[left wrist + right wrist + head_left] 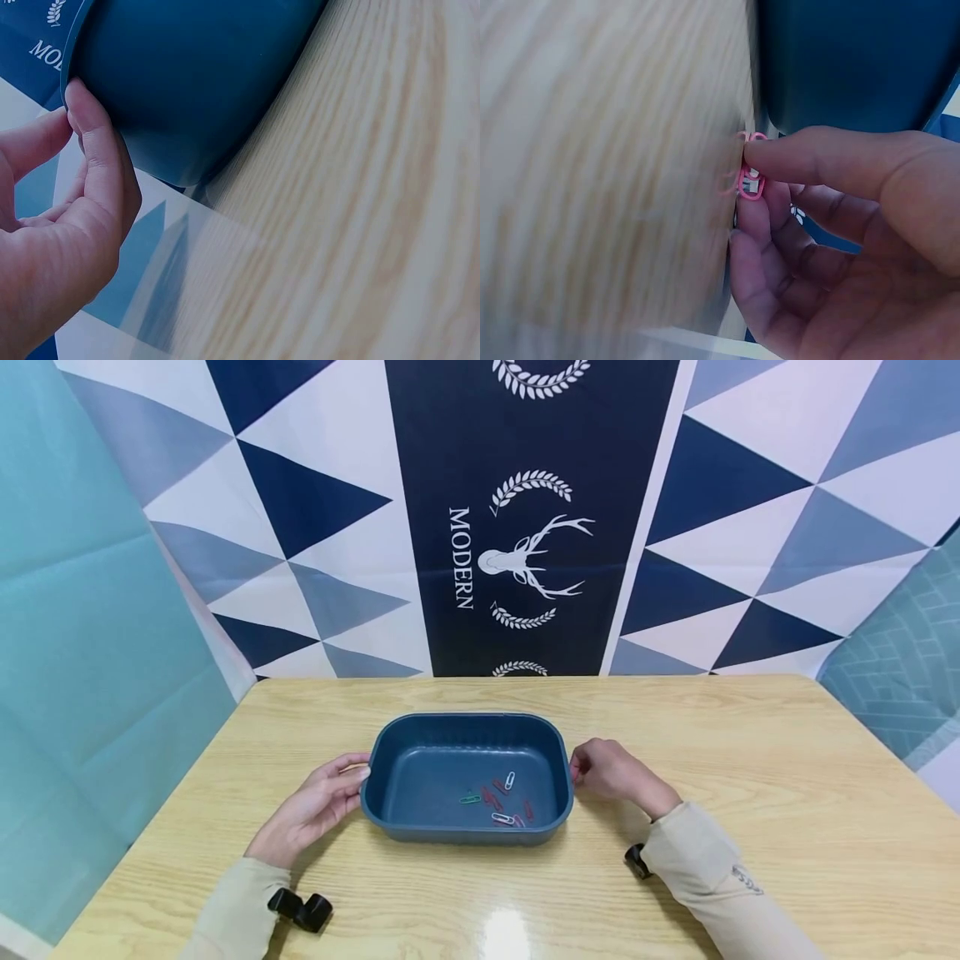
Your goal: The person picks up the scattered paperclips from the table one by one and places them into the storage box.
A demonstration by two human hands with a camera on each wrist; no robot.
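Observation:
A dark blue rectangular plastic tub point(405, 832) stands on the wooden table. My left hand point(322, 802) holds its left rim, thumb at the edge and fingers against the outer wall point(202, 75), as the left wrist view shows. Close outside the tub's right end, my right hand point(611, 770) is low at the tabletop. Its thumb and fingers pinch a pink-red paper clip point(750, 196), partly hidden by the thumb. Inside the tub lie several red paper clips point(491, 798), a green paper clip point(470, 799) and white paper clips point(510, 780), mostly towards the right.
The light wooden table point(300, 727) reaches back to a patterned cloth wall point(345, 568) with triangles and a dark deer panel. A teal cloth point(97, 652) hangs along the left side. Black wrist devices point(300, 908) sit on both sleeves.

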